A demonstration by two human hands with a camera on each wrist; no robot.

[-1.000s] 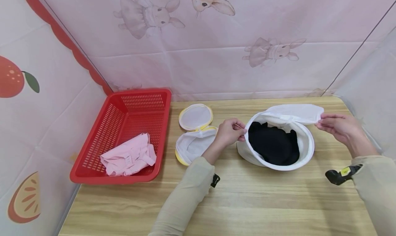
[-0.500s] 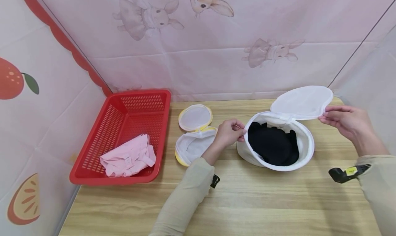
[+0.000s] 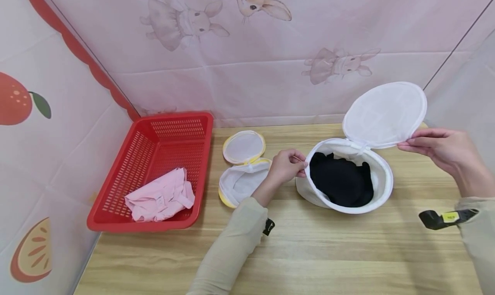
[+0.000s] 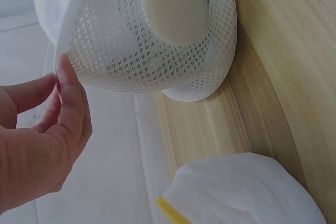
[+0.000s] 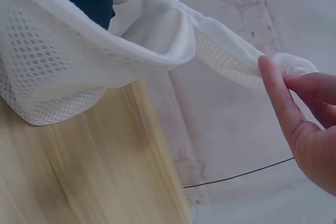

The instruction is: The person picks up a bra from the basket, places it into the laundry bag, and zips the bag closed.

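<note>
A white mesh laundry bag [image 3: 311,196] stands on the table at the right, its round lid [image 3: 384,114] lifted up and back from the mouth. Inside lies a black cloth item [image 3: 342,183], dark blue-looking in the right wrist view. My left hand [image 3: 286,167] pinches the bag's left rim between thumb and fingers; the left wrist view shows this hand [image 4: 50,129] at the edge of the mesh wall [image 4: 121,40]. With thumb and fingertips, my right hand [image 3: 444,153] pinches the lid's lower right edge. The right wrist view has the lid [image 5: 231,59] stretching toward that hand [image 5: 310,119].
Left of my left forearm is a smaller white bag with yellow trim [image 3: 243,183], its lid [image 3: 244,147] folded back. Farther left stands a red perforated basket [image 3: 151,226] holding a folded pink garment [image 3: 162,196]. A rabbit-print curtain [image 3: 270,84] hangs behind the wooden table [image 3: 309,252].
My right hand has moved right and slightly up, swinging the lid from nearly flat over the back rim to raised. My left hand stays on the rim.
</note>
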